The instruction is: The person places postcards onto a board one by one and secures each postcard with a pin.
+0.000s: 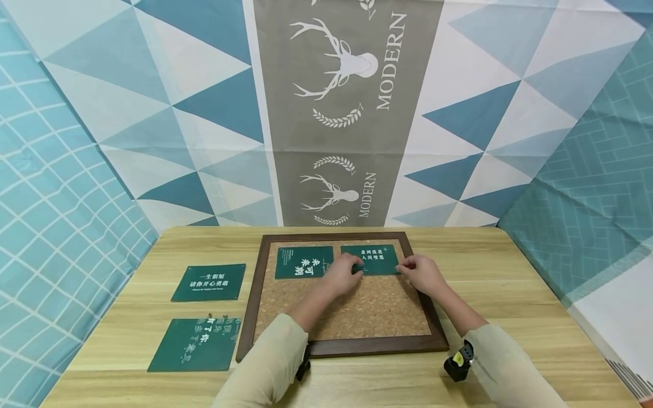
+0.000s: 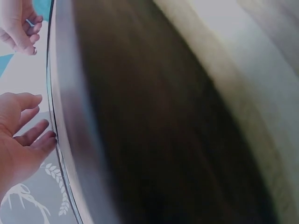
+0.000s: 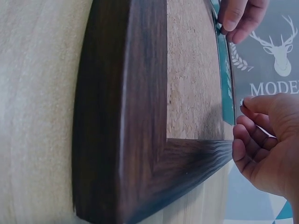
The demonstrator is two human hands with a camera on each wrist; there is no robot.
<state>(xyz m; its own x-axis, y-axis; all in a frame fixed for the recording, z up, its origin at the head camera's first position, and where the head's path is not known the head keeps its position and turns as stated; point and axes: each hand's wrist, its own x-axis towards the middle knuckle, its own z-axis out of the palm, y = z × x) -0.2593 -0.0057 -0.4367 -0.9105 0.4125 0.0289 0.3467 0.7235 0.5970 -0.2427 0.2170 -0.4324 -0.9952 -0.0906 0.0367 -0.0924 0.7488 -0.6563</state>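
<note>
Lying at the upper right of the cork board [image 1: 352, 309], the card [image 1: 374, 265] has its white print facing up and a hand at each near corner. The right hand [image 1: 422, 274] is at its right corner, thumb and forefinger pinching a tiny thing [image 3: 242, 103], too small to name. The left hand [image 1: 340, 276] is over its left corner, fingers apart and loosely curved; whether they touch the card I cannot tell.

A dark wood frame [image 1: 377, 344] edges the board, which lies flat on a pale wood-grain table [image 1: 510, 294]. Behind the table rises a backdrop [image 1: 352, 136] of blue, grey and white triangles, with a grey band of white deer heads, wreaths and MODERN set sideways. A blue cloth [image 1: 46, 153] with white grid lines hangs at the left, and a teal one [image 1: 602, 187] with a brick pattern at the right.

A second card [image 1: 285, 266] lies on the board just left of the first, its near right corner partly hidden by the left hand. Left of the frame, two more cards lie on the table, one [image 1: 208, 282] farther back, one [image 1: 173, 351] nearer. The left forearm crosses the cork and near rail; the right forearm crosses the right rail. In the left wrist view, the frame blocks most of the scene.
</note>
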